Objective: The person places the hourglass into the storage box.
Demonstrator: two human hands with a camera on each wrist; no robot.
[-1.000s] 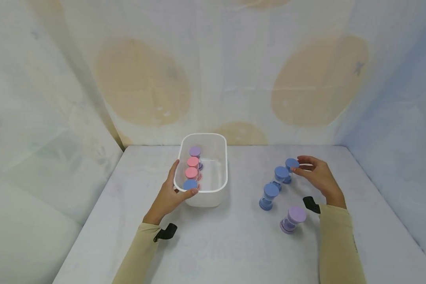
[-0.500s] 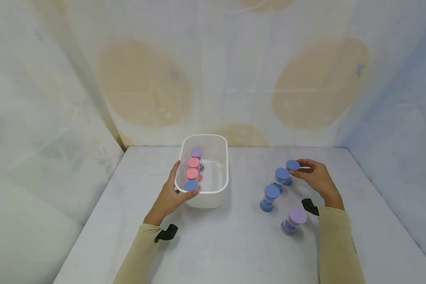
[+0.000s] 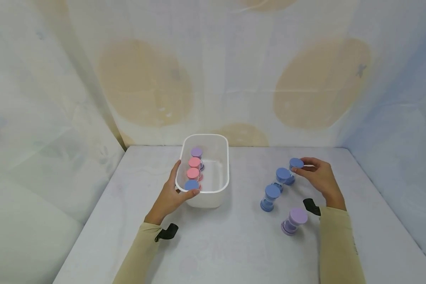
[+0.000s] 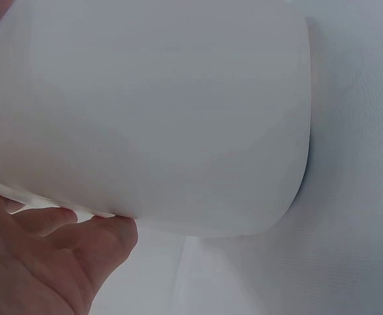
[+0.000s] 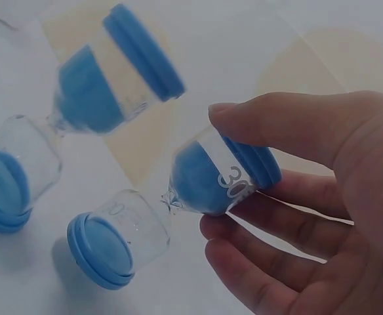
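Observation:
My right hand (image 3: 317, 175) pinches the top of a blue sand timer (image 3: 294, 167) at the table's right; in the right wrist view the timer (image 5: 198, 197) is tilted, marked "30", between thumb and fingers (image 5: 277, 125). Two more blue sand timers (image 3: 281, 176) (image 3: 269, 196) stand just left of it, one of them (image 5: 73, 125) close behind. A purple sand timer (image 3: 293, 220) stands nearer me. My left hand (image 3: 170, 195) grips the near left corner of a white bin (image 3: 206, 197), thumb over the rim; its wall (image 4: 152, 111) fills the left wrist view. Inside stand purple, pink and blue timers (image 3: 193, 173).
A pale table (image 3: 234, 244) carries everything, walled in by patterned fabric (image 3: 213, 79) at the back and both sides. Both arms wear tan sleeves (image 3: 335, 244) with black wrist mounts (image 3: 310, 205).
The right hand has lifted and tilted the blue timer slightly up and to the right. The left hand and the bin have stayed put.

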